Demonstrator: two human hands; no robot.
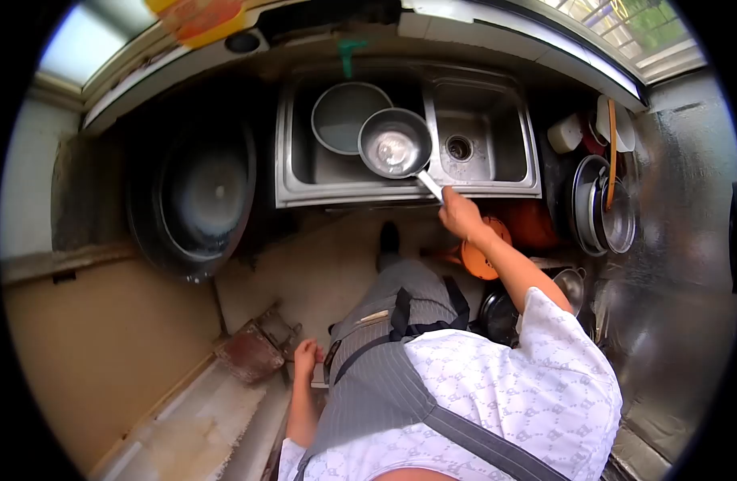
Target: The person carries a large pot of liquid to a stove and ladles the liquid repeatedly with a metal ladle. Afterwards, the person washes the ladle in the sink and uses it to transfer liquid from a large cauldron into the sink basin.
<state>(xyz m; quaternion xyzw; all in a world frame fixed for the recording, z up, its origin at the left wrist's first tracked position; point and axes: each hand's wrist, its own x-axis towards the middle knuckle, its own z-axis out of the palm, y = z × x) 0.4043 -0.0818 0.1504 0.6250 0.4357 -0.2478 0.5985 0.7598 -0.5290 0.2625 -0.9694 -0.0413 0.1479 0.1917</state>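
My right hand [461, 214] is wrapped round the pale handle of a metal dipper [396, 143], a round, shiny bowl held over the left side of the double sink. Behind it, partly covered by the dipper, a wide round basin [344, 112] rests in the left compartment of the stainless steel sink [360, 191]. What the dipper and basin contain is hard to make out. My left hand [307, 355] hangs low by my side, near a small brown stool [252, 351]. Its fingers are curled, and nothing shows in them.
A large dark tub [200, 200] stands left of the sink. A green tap [351, 52] is at the sink's back. Stacked bowls and pots [597, 204] crowd the right side. Below the sink are an orange strainer [486, 255] and more pans [569, 284].
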